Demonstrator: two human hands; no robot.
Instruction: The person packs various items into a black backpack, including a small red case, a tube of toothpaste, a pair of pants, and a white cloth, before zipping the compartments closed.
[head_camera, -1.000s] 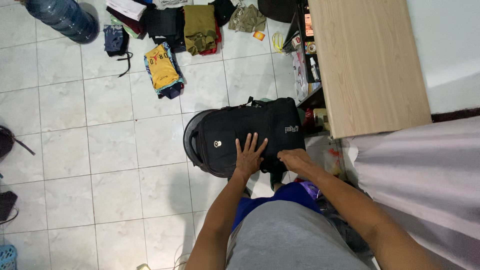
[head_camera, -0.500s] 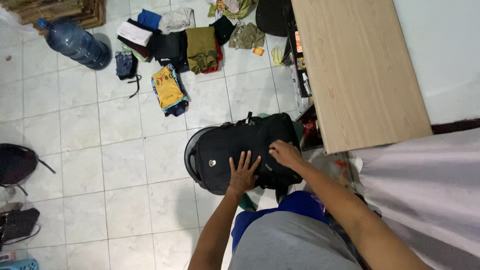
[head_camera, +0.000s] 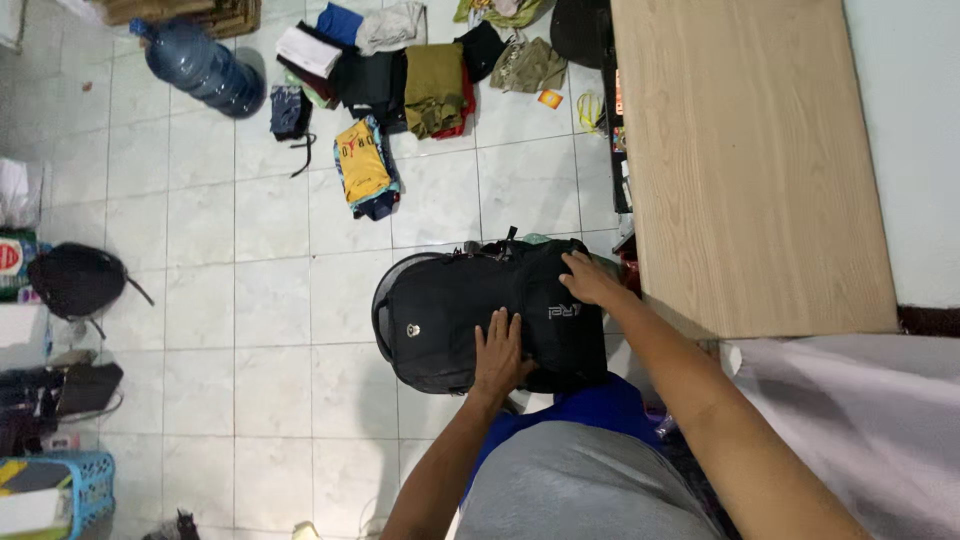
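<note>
1. Head view looks straight down on a black fabric backpack (head_camera: 470, 315) lying on the white tiled floor (head_camera: 200, 300), just in front of the person's knees and close beside the light wooden tabletop (head_camera: 745, 160).
2. Left hand (head_camera: 500, 352) lies flat on the near side of the backpack, fingers spread, pressing on the cloth without gripping anything.
3. Right hand (head_camera: 588, 278) rests on the far upper edge of the backpack, next to the tabletop's edge; its fingers curl over the fabric, but whether they pinch a zip or strap cannot be told.
4. Both forearms reach out over the person's grey top (head_camera: 590, 495) and blue shorts (head_camera: 590, 415).
5. Farther off on the floor lies a row of folded clothes (head_camera: 400, 80), among them a yellow printed garment (head_camera: 362, 160) and an olive one (head_camera: 435, 85).
6. A large blue water bottle (head_camera: 205, 70) lies on its side near the top left.
7. A second, smaller black bag (head_camera: 75, 280) sits at the left edge, with a blue plastic basket (head_camera: 85, 490) below it.
</note>
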